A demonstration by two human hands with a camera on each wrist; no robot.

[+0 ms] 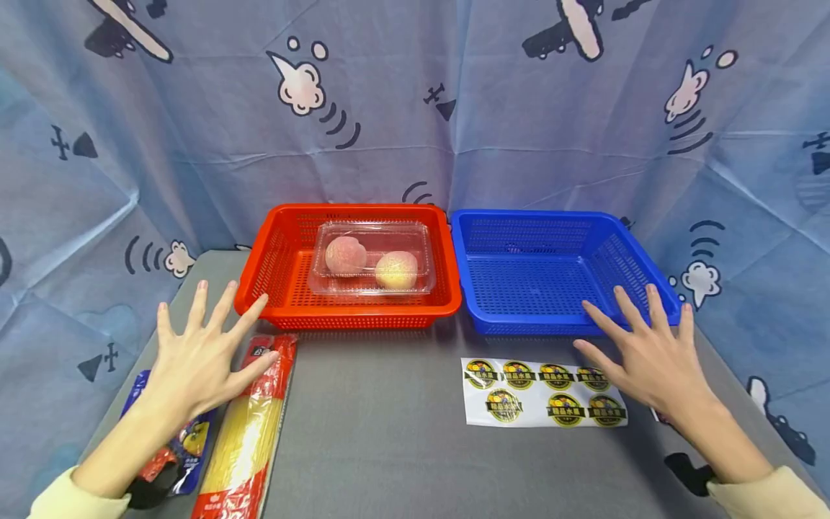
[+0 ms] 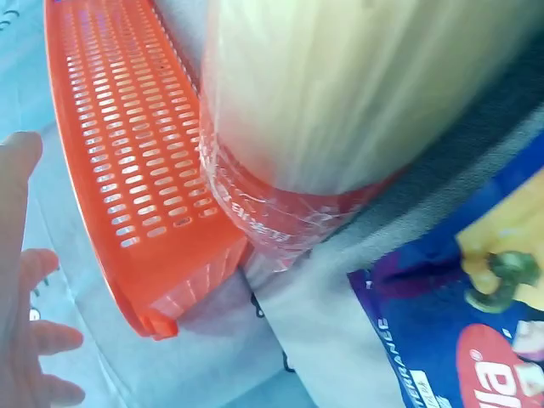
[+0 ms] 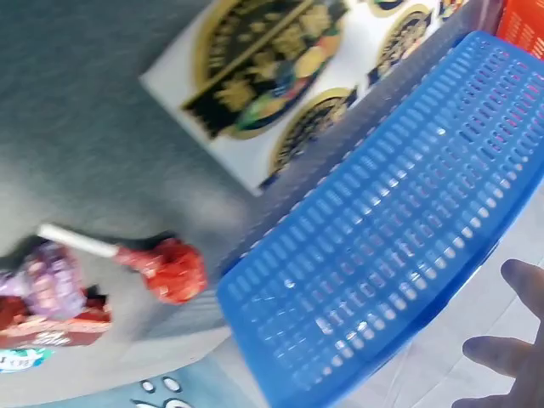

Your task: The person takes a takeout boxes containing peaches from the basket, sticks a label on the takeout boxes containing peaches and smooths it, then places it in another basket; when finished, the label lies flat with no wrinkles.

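Observation:
My left hand (image 1: 194,360) is spread with straight fingers over a red and clear packet of noodles (image 1: 249,425), in front of the red basket (image 1: 350,311). Inside that basket sits a clear plastic box (image 1: 372,288) with two peaches, one of them a pinkish peach (image 1: 346,255). My right hand (image 1: 658,360) is also spread, near the front right corner of the blue basket (image 1: 538,288). Just left of it lies a white sheet of round fruit stickers (image 1: 532,404). Both hands hold nothing.
A dark blue food pouch (image 1: 194,450) lies left of the noodles, partly under my left forearm. The right wrist view shows a red lollipop (image 3: 174,270) and small wrapped sweets (image 3: 55,285) on the grey table (image 1: 376,418). A patterned blue curtain (image 1: 389,108) hangs behind.

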